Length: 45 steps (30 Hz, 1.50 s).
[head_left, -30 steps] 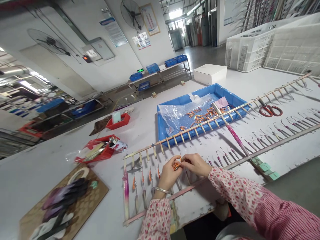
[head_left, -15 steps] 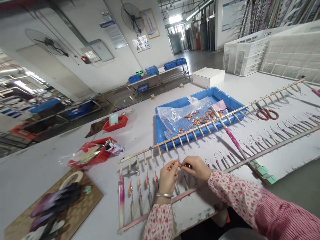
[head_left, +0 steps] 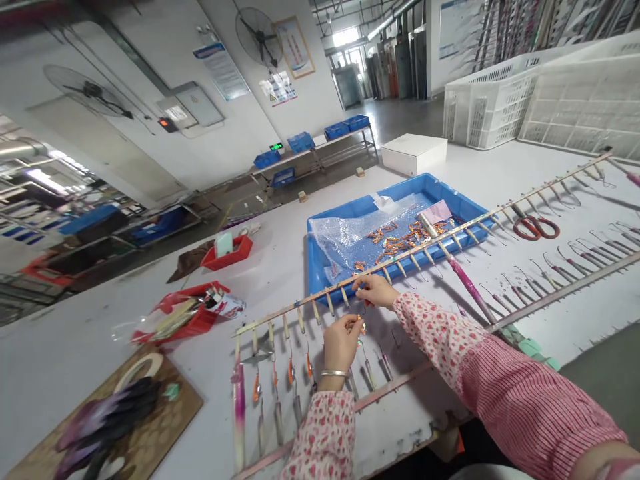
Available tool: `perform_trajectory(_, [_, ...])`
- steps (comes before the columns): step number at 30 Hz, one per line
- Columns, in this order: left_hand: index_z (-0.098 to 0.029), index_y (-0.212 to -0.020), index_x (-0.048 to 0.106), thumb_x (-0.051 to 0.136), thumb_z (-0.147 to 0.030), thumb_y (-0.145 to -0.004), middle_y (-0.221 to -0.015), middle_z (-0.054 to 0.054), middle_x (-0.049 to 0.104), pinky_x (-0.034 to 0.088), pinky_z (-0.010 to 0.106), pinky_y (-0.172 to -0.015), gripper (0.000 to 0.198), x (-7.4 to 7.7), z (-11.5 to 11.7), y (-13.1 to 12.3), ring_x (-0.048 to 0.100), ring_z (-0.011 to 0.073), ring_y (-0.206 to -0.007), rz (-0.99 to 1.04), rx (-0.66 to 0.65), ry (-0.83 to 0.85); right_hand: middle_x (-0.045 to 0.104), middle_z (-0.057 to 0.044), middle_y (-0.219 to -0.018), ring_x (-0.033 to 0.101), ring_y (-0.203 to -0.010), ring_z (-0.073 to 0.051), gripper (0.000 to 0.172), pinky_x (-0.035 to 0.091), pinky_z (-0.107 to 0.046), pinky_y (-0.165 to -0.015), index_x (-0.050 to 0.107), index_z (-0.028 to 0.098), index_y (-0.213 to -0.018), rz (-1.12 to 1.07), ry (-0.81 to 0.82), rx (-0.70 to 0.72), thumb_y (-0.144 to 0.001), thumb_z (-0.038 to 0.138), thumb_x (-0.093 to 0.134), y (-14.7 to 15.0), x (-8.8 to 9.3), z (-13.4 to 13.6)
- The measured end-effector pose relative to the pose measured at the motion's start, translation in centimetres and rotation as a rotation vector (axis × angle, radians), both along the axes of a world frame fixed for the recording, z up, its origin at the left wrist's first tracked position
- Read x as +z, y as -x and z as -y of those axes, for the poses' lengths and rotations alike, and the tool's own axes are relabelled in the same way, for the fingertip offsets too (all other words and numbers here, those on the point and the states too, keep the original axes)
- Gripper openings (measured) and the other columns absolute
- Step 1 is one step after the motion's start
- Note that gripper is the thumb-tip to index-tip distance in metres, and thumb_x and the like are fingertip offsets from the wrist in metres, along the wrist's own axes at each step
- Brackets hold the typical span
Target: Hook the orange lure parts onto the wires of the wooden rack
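Note:
Pinched in the fingertips of my left hand (head_left: 343, 341) is a small shiny orange fishing lure (head_left: 363, 325), above the lower part of a rack. My right hand (head_left: 377, 291) is raised to the rack's upper bar (head_left: 293, 305), with its fingers closed beside a pale peg (head_left: 345, 297); whatever they grip is hidden. Several hooked pegs hang along this bar. To the left of my hands, orange lures (head_left: 291, 371) hang between the upper pegs and the grey pegs (head_left: 279, 415) of the lower bar (head_left: 387, 388).
Behind the rack sits a blue tray (head_left: 320, 267) with bubble wrap and loose orange lures. Scissors (head_left: 536, 227) lie to the right. Red bins (head_left: 227, 252) and a brown board (head_left: 185, 393) with dark gloves (head_left: 117, 413) are at the left. A white box (head_left: 415, 155) stands farther back.
My right hand has left my left hand and moved up to the upper bar. My left hand still has the orange lure, at nearly the same place.

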<state>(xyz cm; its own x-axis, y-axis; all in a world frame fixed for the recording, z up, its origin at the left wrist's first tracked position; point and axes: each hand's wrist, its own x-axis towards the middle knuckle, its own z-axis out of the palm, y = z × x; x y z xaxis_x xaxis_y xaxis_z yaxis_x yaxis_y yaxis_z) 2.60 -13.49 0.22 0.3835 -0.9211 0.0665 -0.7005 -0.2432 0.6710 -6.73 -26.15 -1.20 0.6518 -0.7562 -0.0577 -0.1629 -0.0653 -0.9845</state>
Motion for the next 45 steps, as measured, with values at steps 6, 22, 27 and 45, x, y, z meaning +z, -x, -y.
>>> perform_trajectory(6, [-0.017, -0.076, 0.067, 0.053, -0.036, -0.073, -0.069, 0.004, 0.070, 0.046, 0.027, -0.064, 0.023, -0.1, 0.1, 0.2, 0.063, 0.0166, -0.064, -0.018, -0.026, 0.008, 0.057, 0.003, -0.056, 0.051, -0.041, -0.008, 0.016, 0.040, -0.015, -0.036, 0.059, 0.015, -0.082, 0.076, -0.056, -0.019, -0.069, 0.008, 0.054, 0.2, 0.0, 0.0])
perform_trajectory(22, [-0.017, -0.075, 0.066, 0.052, -0.034, -0.075, -0.068, 0.004, 0.068, 0.043, 0.027, -0.064, 0.022, 0.3, 0.2, 0.1, 0.061, 0.0174, -0.064, 0.044, -0.059, -0.019, 0.060, 0.003, -0.058, 0.050, -0.041, -0.006, 0.018, 0.040, -0.015, -0.039, 0.064, 0.016, -0.088, 0.072, 0.020, -0.055, -0.071, 0.014, 0.059, 0.1, -1.3, 0.1])
perform_trajectory(27, [-0.017, -0.073, 0.065, 0.052, -0.033, -0.075, -0.065, 0.003, 0.067, 0.043, 0.027, -0.065, 0.021, 0.9, 0.2, 0.7, 0.060, 0.0166, -0.062, 0.021, -0.070, -0.015, 0.060, 0.003, -0.058, 0.050, -0.041, -0.007, 0.020, 0.041, -0.017, -0.041, 0.065, 0.016, -0.090, 0.063, 0.056, -0.067, -0.071, 0.014, 0.058, -0.2, -1.7, 0.1])
perform_trajectory(45, [-0.016, -0.069, 0.064, 0.043, -0.034, -0.079, -0.057, 0.000, 0.056, 0.031, 0.023, -0.057, 0.029, 0.2, -0.3, 0.3, 0.048, 0.0125, -0.056, 0.087, -0.259, -0.050, 0.059, 0.001, -0.051, 0.054, -0.050, -0.011, 0.009, 0.037, -0.019, -0.050, 0.065, 0.015, -0.073, -0.306, 0.281, 0.228, -0.069, 0.013, 0.058, 7.1, -1.8, -10.3])
